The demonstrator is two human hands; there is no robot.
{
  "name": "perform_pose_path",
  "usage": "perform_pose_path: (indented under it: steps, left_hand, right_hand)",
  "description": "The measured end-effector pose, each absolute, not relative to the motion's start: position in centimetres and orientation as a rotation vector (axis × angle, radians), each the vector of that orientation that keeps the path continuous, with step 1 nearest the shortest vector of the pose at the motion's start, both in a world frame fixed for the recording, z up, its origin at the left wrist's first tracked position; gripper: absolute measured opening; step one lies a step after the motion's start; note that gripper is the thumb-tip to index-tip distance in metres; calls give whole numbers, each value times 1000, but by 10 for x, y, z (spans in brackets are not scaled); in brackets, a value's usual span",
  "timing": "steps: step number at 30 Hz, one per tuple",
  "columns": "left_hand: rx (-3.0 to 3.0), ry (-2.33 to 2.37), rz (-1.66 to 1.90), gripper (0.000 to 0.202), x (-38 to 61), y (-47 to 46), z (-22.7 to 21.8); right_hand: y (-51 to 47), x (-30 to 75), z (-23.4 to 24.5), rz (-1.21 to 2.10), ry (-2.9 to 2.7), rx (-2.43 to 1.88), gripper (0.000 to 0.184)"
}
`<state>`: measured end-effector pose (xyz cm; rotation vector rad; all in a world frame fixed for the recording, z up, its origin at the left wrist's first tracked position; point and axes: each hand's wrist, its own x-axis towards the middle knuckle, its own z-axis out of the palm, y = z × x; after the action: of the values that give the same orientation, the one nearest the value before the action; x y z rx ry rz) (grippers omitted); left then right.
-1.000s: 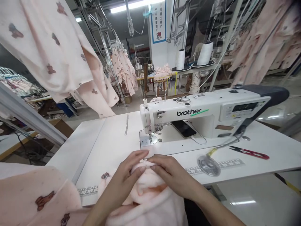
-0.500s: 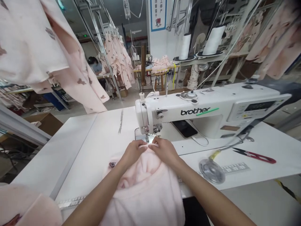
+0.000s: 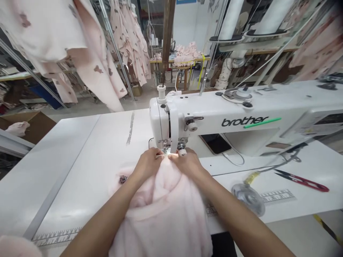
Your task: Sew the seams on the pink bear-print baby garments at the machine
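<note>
A pale pink fleece garment point(image 3: 166, 210) drapes from the sewing machine's needle area over the table's front edge. My left hand point(image 3: 148, 162) pinches its edge just left of the presser foot point(image 3: 165, 150). On the right, my right hand point(image 3: 187, 162) grips the same edge close to the foot, its fingers partly behind the machine's knob. The white sewing machine point(image 3: 198, 117) has its lamp lit over the fabric between my fingertips. The needle tip is too small to make out.
Right of my arm lie a clear round disc point(image 3: 248, 198) and red-handled thread snips point(image 3: 302, 180). A phone point(image 3: 215, 143) with a cable rests under the machine arm. Pink garments point(image 3: 91, 53) hang at the left, and thread cones point(image 3: 230, 21) stand behind. A ruler strip point(image 3: 57, 237) runs along the front edge.
The view has tilted down and come closer to the machine. Both hands keep their hold on the fabric edge and sit slightly nearer the presser foot.
</note>
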<state>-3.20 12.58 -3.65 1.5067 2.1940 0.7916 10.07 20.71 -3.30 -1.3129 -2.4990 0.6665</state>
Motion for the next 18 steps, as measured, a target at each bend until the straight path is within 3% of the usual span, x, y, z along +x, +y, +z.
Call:
perform_pose_path:
  steps: [18]
  left_hand:
    - [1446,2313,766,12,-28,131,-38]
  right_hand:
    - [203,99,-34,548,-2437,-1320,9]
